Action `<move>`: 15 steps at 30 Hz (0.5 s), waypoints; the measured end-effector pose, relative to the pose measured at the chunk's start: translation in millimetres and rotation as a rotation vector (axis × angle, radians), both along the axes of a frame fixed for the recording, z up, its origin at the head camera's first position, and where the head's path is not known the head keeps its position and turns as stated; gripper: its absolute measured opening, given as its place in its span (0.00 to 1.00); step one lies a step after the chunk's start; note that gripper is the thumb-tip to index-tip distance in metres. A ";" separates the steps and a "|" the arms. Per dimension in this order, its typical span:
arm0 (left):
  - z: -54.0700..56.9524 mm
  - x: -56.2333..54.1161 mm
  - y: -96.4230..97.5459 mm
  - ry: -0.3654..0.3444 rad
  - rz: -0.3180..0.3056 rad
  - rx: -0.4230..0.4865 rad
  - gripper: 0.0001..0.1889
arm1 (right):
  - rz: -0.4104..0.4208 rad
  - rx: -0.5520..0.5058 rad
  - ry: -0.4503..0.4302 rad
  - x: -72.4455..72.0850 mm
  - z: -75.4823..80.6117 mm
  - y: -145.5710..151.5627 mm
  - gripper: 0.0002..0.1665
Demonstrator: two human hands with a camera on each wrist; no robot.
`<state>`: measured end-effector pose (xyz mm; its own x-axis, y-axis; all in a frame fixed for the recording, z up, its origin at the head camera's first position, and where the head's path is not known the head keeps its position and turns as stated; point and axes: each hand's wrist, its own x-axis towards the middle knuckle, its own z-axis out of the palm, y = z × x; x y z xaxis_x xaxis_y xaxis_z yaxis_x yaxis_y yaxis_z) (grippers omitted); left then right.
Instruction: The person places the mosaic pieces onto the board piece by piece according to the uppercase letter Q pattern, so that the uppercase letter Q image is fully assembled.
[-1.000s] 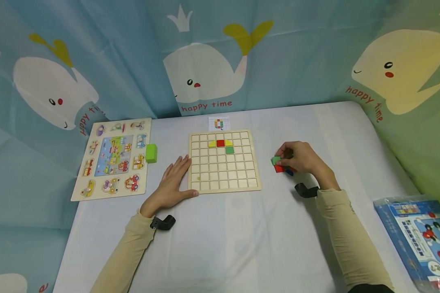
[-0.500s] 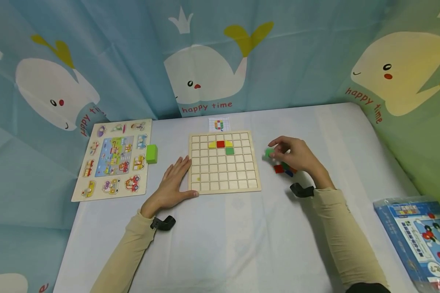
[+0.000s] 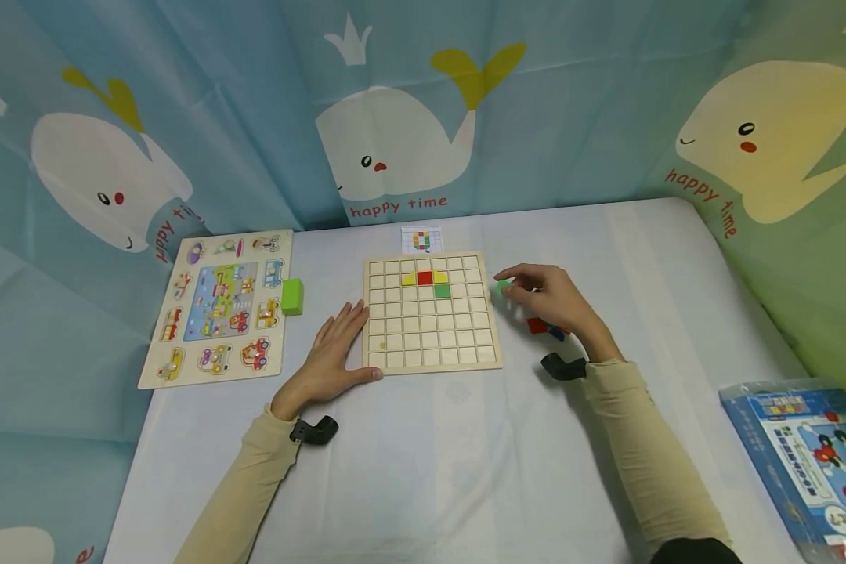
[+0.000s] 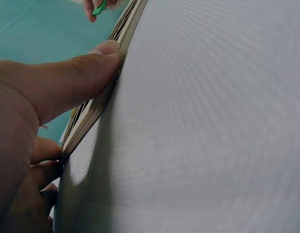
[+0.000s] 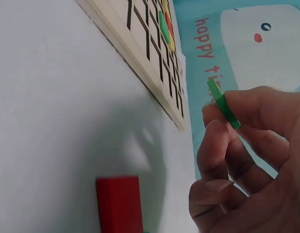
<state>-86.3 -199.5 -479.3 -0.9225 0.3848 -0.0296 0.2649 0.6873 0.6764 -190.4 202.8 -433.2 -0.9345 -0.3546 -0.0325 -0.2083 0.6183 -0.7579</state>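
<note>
Pinched between the thumb and fingers of the right hand, a small green tile is the one thing I see in that grip; on the right wrist feed it is held clear of the table, tilted. From the head camera I place it just beside the right edge of the gridded wooden board, near the upper rows. My other feed gives me the left hand holding nothing: its fingers lie spread and straight against the board's left edge, and the thumb touches the near left corner.

On the board I count four pieces: a red square between two yellow pieces in the second row from the far side, and a green square directly below the right-hand yellow one. Near the right hand, on the table, I make out a loose red block and a blue piece, the rest of that cluster hidden by the hand.

Farther out, a small card with a coloured figure lies just beyond the board. To the left I have a picture puzzle with a bright green block at its right edge; at far right, a blue wrapped package. A whale-print curtain hangs behind.
</note>
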 end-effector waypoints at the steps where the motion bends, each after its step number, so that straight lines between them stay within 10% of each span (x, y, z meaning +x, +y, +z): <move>1: 0.1 0.2 -0.1 0.001 0.000 0.001 0.57 | 0.001 -0.004 -0.003 -0.3 -1.0 -1.4 0.17; 15: 1.0 0.1 0.8 -0.003 0.006 0.003 0.57 | 0.024 -0.053 -0.028 -2.7 -8.2 -21.9 0.16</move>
<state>-86.2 -198.7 -478.3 -0.9246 0.3796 -0.0314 0.2587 0.6864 0.6796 -193.1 180.8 -441.4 -0.9248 -0.3784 -0.0389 -0.2009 0.5725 -0.7949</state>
